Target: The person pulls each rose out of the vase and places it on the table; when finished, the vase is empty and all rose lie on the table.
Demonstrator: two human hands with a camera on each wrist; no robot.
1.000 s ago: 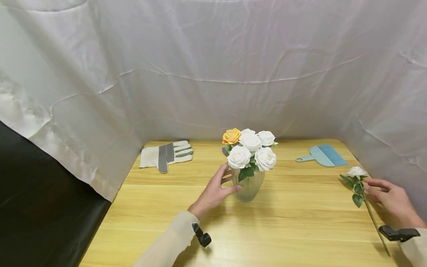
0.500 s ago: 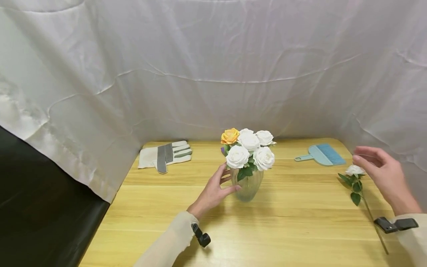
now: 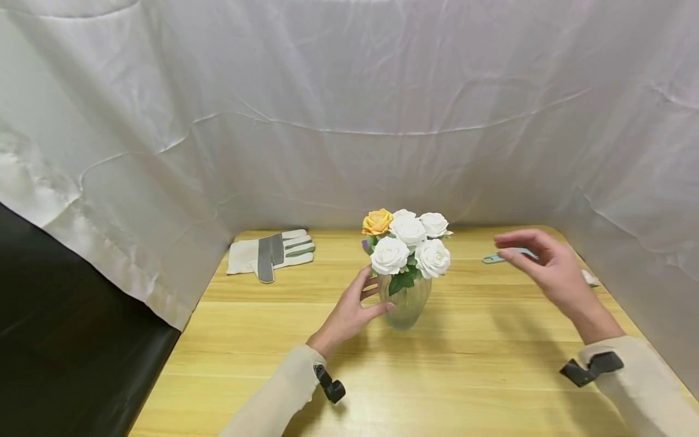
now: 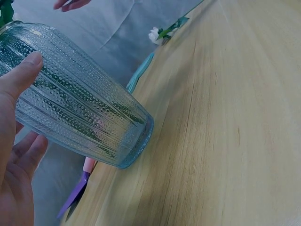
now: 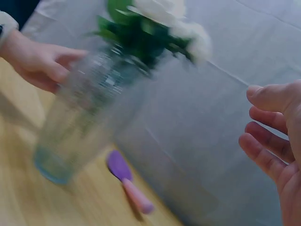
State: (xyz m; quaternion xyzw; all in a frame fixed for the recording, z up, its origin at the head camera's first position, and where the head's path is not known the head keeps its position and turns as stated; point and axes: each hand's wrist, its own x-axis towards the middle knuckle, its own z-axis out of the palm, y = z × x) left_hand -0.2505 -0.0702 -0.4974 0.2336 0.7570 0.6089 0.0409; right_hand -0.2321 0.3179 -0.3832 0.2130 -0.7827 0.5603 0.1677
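Note:
A ribbed clear glass vase (image 3: 405,303) stands upright at the middle of the table, filled with white roses (image 3: 407,232) and one yellow rose (image 3: 377,222). My left hand (image 3: 349,312) grips the vase's left side, thumb in front and fingers behind, as the left wrist view also shows. To the right, my right hand (image 3: 551,273) is raised above the table with nothing in it, its fingers loosely bent and apart from the thumb. A single white rose (image 4: 155,35) lies on the table; in the head view my right arm hides most of it.
A work glove (image 3: 271,252) lies at the back left. My right hand partly covers a light blue hand brush (image 3: 493,259) at the back right. Behind the vase is a small purple trowel with a pink handle (image 5: 136,195). Pale curtains (image 3: 338,121) enclose the table.
My right hand has left the lying rose, risen, and moved left towards the vase, passing in front of the brush. My left hand has stayed on the vase.

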